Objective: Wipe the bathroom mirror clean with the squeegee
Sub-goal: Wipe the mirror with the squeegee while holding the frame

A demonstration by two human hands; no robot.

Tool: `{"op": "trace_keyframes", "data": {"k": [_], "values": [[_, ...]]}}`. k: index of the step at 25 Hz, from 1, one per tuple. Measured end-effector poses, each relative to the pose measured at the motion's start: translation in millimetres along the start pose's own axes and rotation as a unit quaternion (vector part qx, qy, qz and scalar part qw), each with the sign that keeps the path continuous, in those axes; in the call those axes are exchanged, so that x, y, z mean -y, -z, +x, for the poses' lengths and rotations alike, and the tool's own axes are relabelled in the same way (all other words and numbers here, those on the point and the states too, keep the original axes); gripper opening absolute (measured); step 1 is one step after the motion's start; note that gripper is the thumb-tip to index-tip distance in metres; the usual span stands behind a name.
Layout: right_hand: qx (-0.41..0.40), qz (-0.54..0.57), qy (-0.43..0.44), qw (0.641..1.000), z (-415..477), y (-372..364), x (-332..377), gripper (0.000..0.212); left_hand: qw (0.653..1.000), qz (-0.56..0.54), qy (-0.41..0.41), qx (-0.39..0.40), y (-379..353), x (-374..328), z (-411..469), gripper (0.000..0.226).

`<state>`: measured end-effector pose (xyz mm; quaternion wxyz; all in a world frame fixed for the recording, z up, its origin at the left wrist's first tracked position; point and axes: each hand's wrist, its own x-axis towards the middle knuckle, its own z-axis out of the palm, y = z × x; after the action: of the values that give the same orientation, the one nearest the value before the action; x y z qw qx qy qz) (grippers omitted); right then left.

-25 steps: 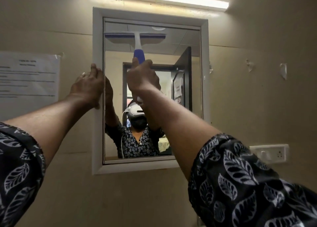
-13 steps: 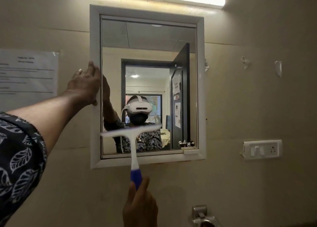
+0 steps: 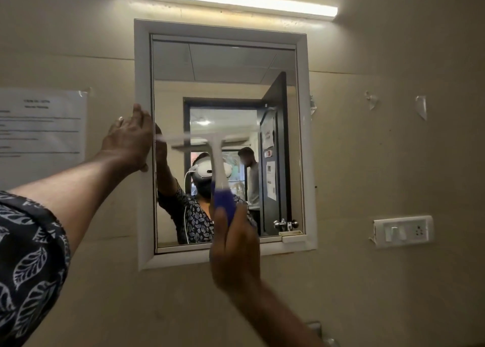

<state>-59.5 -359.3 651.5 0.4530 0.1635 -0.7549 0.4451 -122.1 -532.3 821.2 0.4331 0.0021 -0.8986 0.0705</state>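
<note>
The white T-shaped plastic squeegee with a blue grip [image 3: 218,160] was clasped at its lower end by the right hand [image 3: 233,252], which was wrapped round the blue part. Its blade was held above that hand, across the middle of the rectangular white-framed bathroom mirror [image 3: 225,60]. The left hand [image 3: 128,141] was laid, released and flat, on the frame [image 3: 143,215], up and to the left of the right hand. The blade was blurred, so contact with the glass could not be told. Streaks could be left if the blade were tilted or pressed unevenly, which so low a grip would make likely. The blade's left end was seen just beside the left hand, and a knock there could be caused by any sideways drift.
</note>
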Motion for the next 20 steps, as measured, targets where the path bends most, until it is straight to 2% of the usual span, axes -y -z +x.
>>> {"op": "trace_keyframes", "data": {"k": [2, 4, 8, 11, 16, 20], "values": [[-0.027, -0.019, 0.062, 0.998, 67, 22, 24, 0.042, 1.000, 0.020, -0.005, -0.001, -3, 2, 1, 0.116], [-0.046, -0.020, 0.078, 0.996, 123, 41, 43, 0.038, 1.000, 0.023, -0.008, -0.003, -4, 2, 3, 0.117], [-0.108, -0.016, 0.015, 0.994, 195, 68, 59, 0.039, 0.999, 0.038, -0.010, 0.003, -5, 2, 5, 0.120], [-0.091, -0.031, -0.032, 0.995, 220, 80, 67, 0.044, 0.999, 0.043, -0.007, 0.008, -5, 3, 6, 0.121], [-0.036, -0.094, -0.054, 0.993, 228, 83, 58, 0.045, 0.999, 0.049, -0.005, 0.015, -4, 1, 5, 0.124], [-0.022, -0.123, -0.063, 0.990, 222, 85, 53, 0.041, 0.999, 0.049, -0.012, 0.007, -4, 2, 4, 0.121]]}}
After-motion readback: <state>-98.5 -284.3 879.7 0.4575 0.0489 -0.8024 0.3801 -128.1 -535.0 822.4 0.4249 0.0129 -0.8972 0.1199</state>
